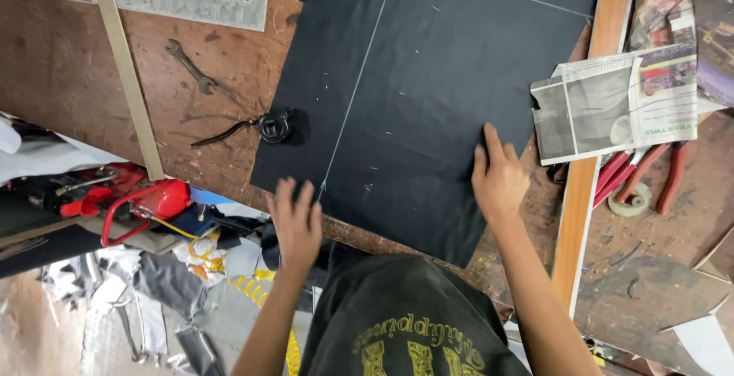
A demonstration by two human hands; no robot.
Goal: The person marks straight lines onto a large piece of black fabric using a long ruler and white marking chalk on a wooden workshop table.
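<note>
My right hand [498,175] presses flat, fingers spread, on the chalk-lined black fabric sheet [428,93]; my left hand [295,223], also open, seems to touch its near edge.

I am extending both bare forearms forward from the torso. My left hand [295,223] is lying palm down, fingers spread and straight. My right hand [498,177] is lying palm down, fingers together, pointing forward, wrist straight.
</note>
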